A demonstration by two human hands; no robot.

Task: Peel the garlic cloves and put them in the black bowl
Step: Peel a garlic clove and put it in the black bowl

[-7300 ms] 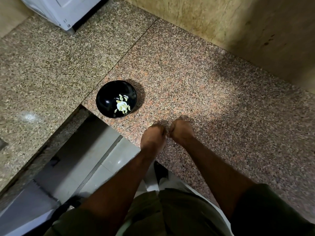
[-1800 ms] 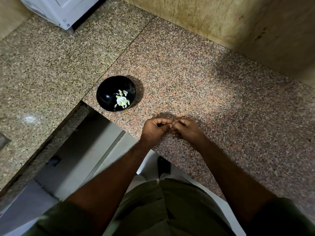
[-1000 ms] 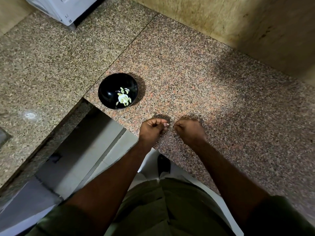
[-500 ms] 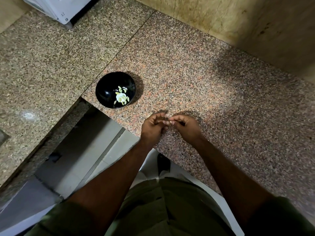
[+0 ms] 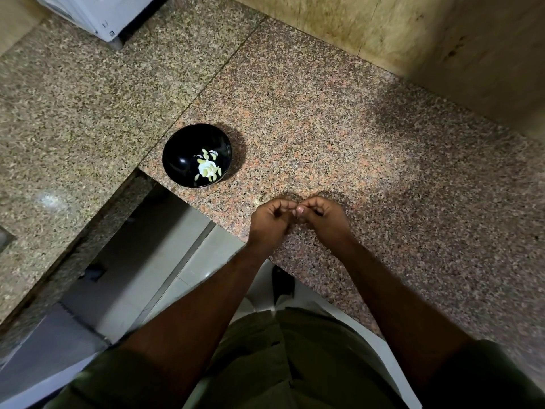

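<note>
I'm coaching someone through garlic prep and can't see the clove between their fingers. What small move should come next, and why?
Probably keep picking at the skin. Both hands, left hand and right hand, meet fingertip to fingertip over the counter, pinching something too small to make out. The black bowl, holding pale peeled cloves, lies up-left of the left hand, so that hand could carry the clove over once bare.

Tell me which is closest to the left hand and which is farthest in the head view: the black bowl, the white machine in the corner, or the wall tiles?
From the left hand:
1. black bowl, on the counter edge, up and to the left, pale garlic pieces inside.
2. wall tiles, behind the counter, up and to the right.
3. white machine, far top-left corner.
</note>
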